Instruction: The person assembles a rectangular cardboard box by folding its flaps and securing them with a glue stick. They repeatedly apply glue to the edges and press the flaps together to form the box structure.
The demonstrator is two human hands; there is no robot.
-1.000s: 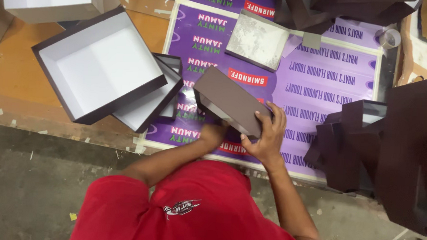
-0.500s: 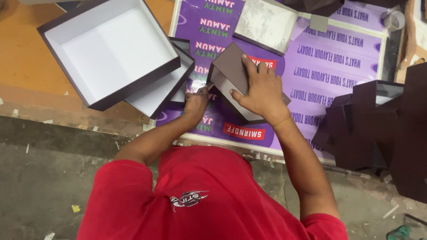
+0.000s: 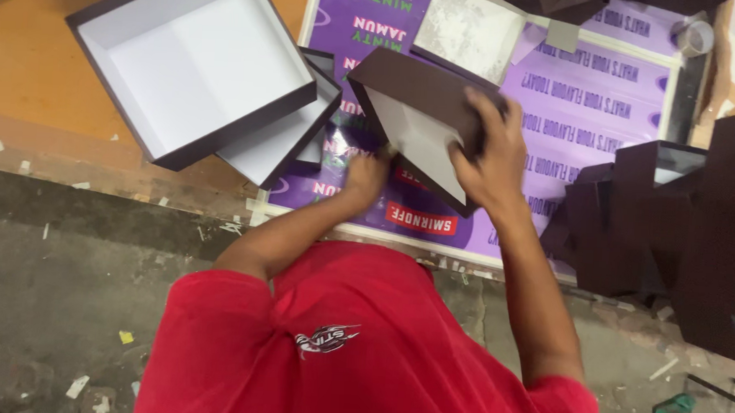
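Observation:
I hold a dark brown box [image 3: 413, 85] with a white inside, tilted up on its edge over a purple printed sheet [image 3: 595, 109]. My right hand [image 3: 491, 158] grips the box's right side, fingers over its top edge. My left hand [image 3: 366, 175] is closed at the box's lower left corner, touching it. The white inner face [image 3: 425, 147] of the box is turned toward me. My red shirt [image 3: 360, 349] fills the bottom of the view.
A large open brown box with a white inside [image 3: 190, 63] lies at the left, overlapping a smaller open one [image 3: 280, 143]. A grey board [image 3: 469, 27] lies behind. Dark brown box parts [image 3: 677, 214] are stacked at the right. A tape roll [image 3: 697, 35] sits far right.
The box has been tipped up from lying flat, so its white inside now faces me. My right hand has shifted to its right side and my left hand to its lower corner.

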